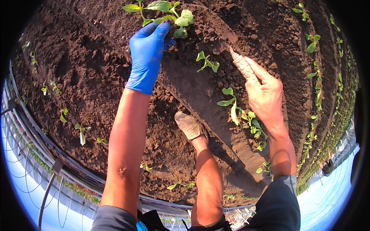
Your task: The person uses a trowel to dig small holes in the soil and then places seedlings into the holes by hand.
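Note:
My left hand (pixel 149 56), in a blue disposable glove, is at the top with its bent fingers around the lower part of a broad-leaved green seedling (pixel 162 14). Those fingers hide the stem and where it meets the soil. Bare of any glove, my right hand (pixel 264 89) grips the textured handle of a hand tool (pixel 241 65), apparently a trowel. Its soil-covered metal blade (pixel 215 47) rests at the loose earth, partly buried. Between the hands a small seedling (pixel 208 62) stands in the row, and another seedling (pixel 231 102) grows just left of my right wrist.
My foot in a dirty tan shoe (pixel 190 125) is on the brown soil beside a smooth furrow (pixel 199 95). More rows of seedlings (pixel 318 95) run down the right. Pipes (pixel 37 144) of a hoop structure curve along the left. A person's hand (pixel 328 166) shows far right.

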{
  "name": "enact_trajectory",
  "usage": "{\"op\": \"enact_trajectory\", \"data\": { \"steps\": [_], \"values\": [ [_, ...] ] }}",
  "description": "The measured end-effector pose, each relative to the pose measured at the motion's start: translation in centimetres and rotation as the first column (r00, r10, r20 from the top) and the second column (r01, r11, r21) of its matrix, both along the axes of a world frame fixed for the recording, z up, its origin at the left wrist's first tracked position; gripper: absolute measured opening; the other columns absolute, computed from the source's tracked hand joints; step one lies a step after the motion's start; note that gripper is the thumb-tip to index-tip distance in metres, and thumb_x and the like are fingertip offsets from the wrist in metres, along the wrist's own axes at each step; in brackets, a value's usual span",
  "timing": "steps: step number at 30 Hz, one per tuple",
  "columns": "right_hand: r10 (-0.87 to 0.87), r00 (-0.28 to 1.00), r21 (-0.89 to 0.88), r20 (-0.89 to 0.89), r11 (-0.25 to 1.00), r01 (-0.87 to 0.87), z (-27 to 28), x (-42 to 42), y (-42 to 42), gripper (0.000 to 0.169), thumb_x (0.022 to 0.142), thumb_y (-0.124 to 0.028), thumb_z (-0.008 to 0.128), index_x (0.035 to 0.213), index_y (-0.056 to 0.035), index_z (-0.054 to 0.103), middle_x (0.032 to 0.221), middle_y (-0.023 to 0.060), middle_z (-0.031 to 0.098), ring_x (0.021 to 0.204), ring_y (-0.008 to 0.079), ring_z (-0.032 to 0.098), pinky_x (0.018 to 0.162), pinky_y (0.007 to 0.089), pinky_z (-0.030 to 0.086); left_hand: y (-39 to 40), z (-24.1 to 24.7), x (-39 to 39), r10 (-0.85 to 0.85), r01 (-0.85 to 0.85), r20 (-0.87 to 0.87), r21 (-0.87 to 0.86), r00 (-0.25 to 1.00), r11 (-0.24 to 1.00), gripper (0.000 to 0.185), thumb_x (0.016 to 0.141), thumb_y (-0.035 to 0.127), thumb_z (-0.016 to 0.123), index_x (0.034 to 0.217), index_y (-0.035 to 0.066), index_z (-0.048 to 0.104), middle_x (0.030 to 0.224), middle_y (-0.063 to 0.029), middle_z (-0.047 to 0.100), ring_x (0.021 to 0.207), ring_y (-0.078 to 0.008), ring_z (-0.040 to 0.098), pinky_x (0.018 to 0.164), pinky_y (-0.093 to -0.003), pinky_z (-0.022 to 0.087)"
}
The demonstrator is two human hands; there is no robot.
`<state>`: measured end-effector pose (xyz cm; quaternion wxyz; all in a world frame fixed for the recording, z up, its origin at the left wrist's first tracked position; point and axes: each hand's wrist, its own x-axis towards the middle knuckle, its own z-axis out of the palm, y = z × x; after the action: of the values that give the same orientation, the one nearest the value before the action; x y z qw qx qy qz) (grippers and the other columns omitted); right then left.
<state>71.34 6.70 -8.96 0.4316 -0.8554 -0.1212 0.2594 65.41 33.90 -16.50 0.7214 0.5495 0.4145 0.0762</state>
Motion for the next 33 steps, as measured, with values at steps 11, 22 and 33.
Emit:
{"op": "enact_trajectory", "data": {
  "steps": [11, 22, 33],
  "values": [
    [0.150, 0.979, 0.015, 0.140, 0.988, -0.154, -1.2, 4.6, 4.1, 0.044, 0.089, 0.004, 0.052, 0.131, 0.0067, 0.061, 0.123, 0.0138, 0.070, 0.111, 0.0137, 0.065, 0.098, 0.0255, 0.049, -0.4, -0.4, 0.2, -0.028, 0.027, 0.023, 0.063, 0.999, 0.998, 0.021, 0.092, 0.013, 0.073, 0.107, -0.002, 0.071, 0.093, -0.0097, 0.074, 0.073, -0.0144, 0.070, 0.064, -0.0273, 0.059],
    [-0.046, 0.997, 0.203, -0.057, 0.978, 0.056, -2.7, 2.2, 1.5, 0.043, 0.093, 0.007, 0.049, 0.135, 0.0118, 0.053, 0.128, 0.0155, 0.067, 0.118, 0.0177, 0.064, 0.101, 0.0264, 0.049, 0.4, -0.8, -0.4, -0.249, 0.213, 0.121, 0.249, 0.961, 0.945, 0.050, 0.086, 0.006, 0.078, 0.134, 0.005, 0.063, 0.103, -0.0087, 0.074, 0.092, -0.0119, 0.070, 0.082, -0.0255, 0.059],
    [-0.180, 0.914, 0.133, -0.364, 0.961, 0.242, -2.0, 0.1, 2.2, 0.035, 0.101, -0.012, 0.063, 0.134, 0.0003, 0.061, 0.108, -0.0031, 0.070, 0.068, -0.0002, 0.048, 0.059, 0.0171, 0.041, 1.1, -1.4, 0.4, -0.234, 0.415, -0.360, 0.588, 0.903, 0.695, 0.055, 0.082, 0.024, 0.083, 0.131, 0.006, 0.066, 0.085, -0.0036, 0.074, 0.075, -0.0069, 0.067, 0.071, -0.0246, 0.055]
  ]
}}
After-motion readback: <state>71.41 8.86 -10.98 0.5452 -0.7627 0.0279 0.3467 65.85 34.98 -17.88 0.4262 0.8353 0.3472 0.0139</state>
